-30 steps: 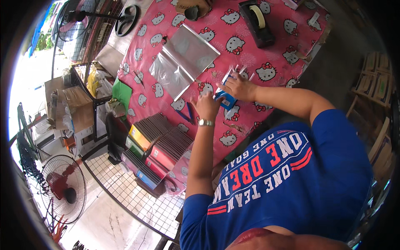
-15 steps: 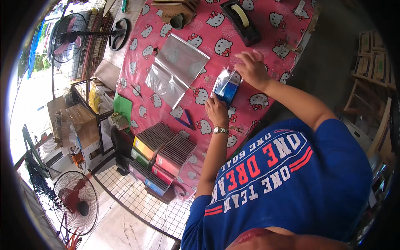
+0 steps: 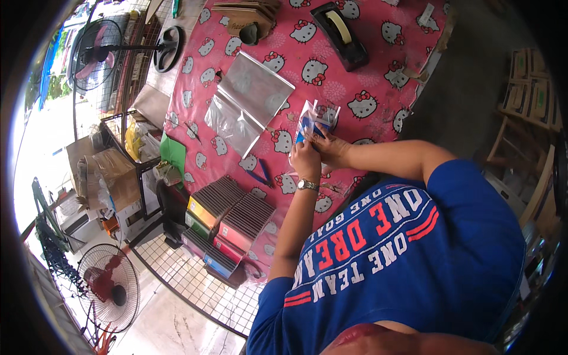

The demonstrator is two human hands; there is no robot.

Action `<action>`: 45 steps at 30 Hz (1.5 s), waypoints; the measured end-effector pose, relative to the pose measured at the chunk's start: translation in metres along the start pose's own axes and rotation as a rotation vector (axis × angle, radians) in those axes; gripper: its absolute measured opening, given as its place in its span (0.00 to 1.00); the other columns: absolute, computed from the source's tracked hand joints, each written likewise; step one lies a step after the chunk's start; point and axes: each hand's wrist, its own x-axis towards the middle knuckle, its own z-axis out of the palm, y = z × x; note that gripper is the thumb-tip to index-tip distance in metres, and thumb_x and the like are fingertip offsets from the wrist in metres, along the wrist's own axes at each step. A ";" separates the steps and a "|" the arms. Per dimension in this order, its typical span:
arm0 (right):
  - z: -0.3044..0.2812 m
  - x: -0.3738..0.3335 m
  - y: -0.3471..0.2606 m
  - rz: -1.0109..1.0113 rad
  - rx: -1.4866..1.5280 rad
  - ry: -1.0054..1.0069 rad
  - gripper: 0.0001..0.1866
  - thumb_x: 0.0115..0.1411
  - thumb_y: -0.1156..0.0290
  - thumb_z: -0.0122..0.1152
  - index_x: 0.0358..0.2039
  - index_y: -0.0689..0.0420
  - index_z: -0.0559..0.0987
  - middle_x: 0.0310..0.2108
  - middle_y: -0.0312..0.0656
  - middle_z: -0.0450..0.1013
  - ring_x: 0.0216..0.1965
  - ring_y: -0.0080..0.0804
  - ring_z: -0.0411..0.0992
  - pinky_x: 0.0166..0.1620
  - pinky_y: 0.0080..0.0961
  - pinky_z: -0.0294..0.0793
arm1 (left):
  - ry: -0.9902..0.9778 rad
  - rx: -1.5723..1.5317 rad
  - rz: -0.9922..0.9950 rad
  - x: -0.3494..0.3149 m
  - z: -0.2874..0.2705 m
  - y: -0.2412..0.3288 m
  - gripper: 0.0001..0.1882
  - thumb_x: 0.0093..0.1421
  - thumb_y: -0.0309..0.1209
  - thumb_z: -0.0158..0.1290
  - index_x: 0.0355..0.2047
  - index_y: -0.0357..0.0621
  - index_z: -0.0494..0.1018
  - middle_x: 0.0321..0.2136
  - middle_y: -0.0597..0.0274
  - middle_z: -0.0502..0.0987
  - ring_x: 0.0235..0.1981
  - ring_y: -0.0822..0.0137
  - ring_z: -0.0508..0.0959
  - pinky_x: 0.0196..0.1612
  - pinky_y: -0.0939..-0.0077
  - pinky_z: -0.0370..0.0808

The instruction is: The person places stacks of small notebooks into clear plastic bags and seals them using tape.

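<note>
A blue notebook [image 3: 305, 125] in a clear plastic sleeve [image 3: 324, 110] is at the near side of the table, in front of me. My left hand [image 3: 306, 160] grips its near left part with bent fingers. From the right, my right hand [image 3: 332, 149] comes over the cover and holds its near part; the fingertips lie on the sleeve and meet the left fingers. Both hands hide the notebook's near end. Loose clear plastic sleeves [image 3: 251, 97] lie flat to the left, and blue-handled pliers [image 3: 260, 173] rest beyond my left wrist.
Stacks of spiral-bound notebooks [image 3: 239, 222] in several colours stand at the table's left. A black tape dispenser [image 3: 340, 36] and brown cardboard pieces [image 3: 245, 15] are at the far side. The pink patterned tablecloth [image 3: 313, 71] covers the table. A fan [image 3: 109, 287] stands at lower left.
My right hand has come down from above the sleeve's far end to the notebook's near part, beside my left hand. The notebook has shifted slightly and its sleeve's far end shows spread apart.
</note>
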 end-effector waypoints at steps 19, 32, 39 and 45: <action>-0.038 -0.050 0.206 1.098 1.489 0.817 0.07 0.61 0.68 0.59 0.29 0.57 0.77 0.25 0.31 0.69 0.25 0.16 0.66 0.30 0.16 0.73 | -0.015 0.219 0.154 -0.033 0.018 0.014 0.26 0.59 0.26 0.42 0.55 0.17 0.58 0.51 0.32 0.66 0.52 0.45 0.68 0.56 0.61 0.66; -0.065 0.020 0.102 0.529 2.104 -0.043 0.05 0.56 0.73 0.59 0.34 0.58 0.76 0.22 0.32 0.68 0.19 0.15 0.60 0.20 0.14 0.58 | 0.091 0.063 0.280 -0.047 0.018 -0.031 0.23 0.55 0.23 0.46 0.53 0.31 0.66 0.49 0.46 0.70 0.45 0.53 0.72 0.48 0.62 0.70; -0.023 0.073 0.062 0.131 0.637 -0.437 0.12 0.46 0.62 0.69 0.19 0.58 0.81 0.19 0.44 0.76 0.23 0.34 0.76 0.30 0.30 0.75 | 0.189 0.004 0.241 -0.048 0.023 -0.025 0.18 0.52 0.28 0.53 0.46 0.41 0.72 0.38 0.60 0.73 0.37 0.59 0.72 0.40 0.64 0.69; -0.027 0.071 0.044 0.278 0.416 -0.441 0.15 0.40 0.62 0.73 0.23 0.61 0.81 0.28 0.52 0.77 0.32 0.46 0.78 0.35 0.37 0.77 | 0.309 -0.121 0.154 -0.058 0.031 -0.029 0.19 0.52 0.30 0.54 0.47 0.46 0.72 0.40 0.61 0.74 0.38 0.59 0.73 0.42 0.64 0.69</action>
